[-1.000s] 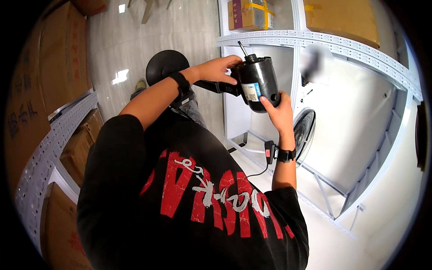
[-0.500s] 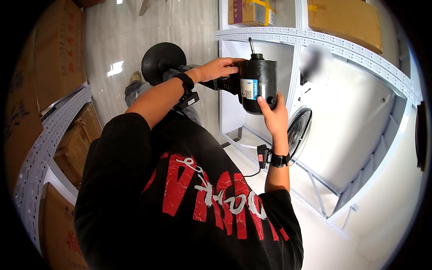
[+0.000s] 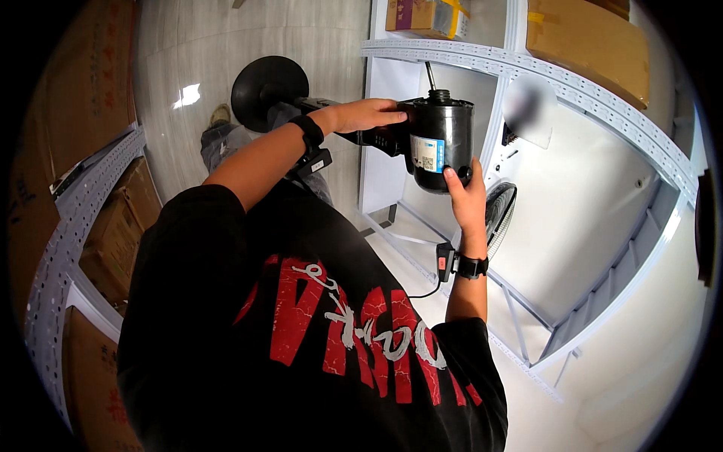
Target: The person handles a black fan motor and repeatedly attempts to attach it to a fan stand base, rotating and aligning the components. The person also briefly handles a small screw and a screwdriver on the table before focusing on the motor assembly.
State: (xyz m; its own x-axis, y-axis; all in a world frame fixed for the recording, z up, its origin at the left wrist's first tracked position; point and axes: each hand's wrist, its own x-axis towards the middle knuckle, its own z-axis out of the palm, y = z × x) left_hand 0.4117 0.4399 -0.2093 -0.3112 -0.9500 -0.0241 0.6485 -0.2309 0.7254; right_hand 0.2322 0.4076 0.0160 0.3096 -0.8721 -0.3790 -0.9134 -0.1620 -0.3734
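Observation:
A black pedestal fan's motor housing, with a white and blue label on its side, is held out in front of me. Its bare metal shaft points away from me. My left hand grips its left side, fingers laid over the far edge and the palm hidden from view. My right hand cups the near right end, thumb pressed on the housing and the other fingers mostly behind it. A black pole runs left from the housing toward a round black base on the floor.
A black fan grille leans behind my right wrist. Small dark parts lie on the white shelf board beside a blurred patch. Metal shelf rails with cartons stand ahead and right. Shelves with brown cartons line the left.
Both hands and the motor housing have shifted slightly right in the picture. The housing looks turned a little, and the grip appears the same.

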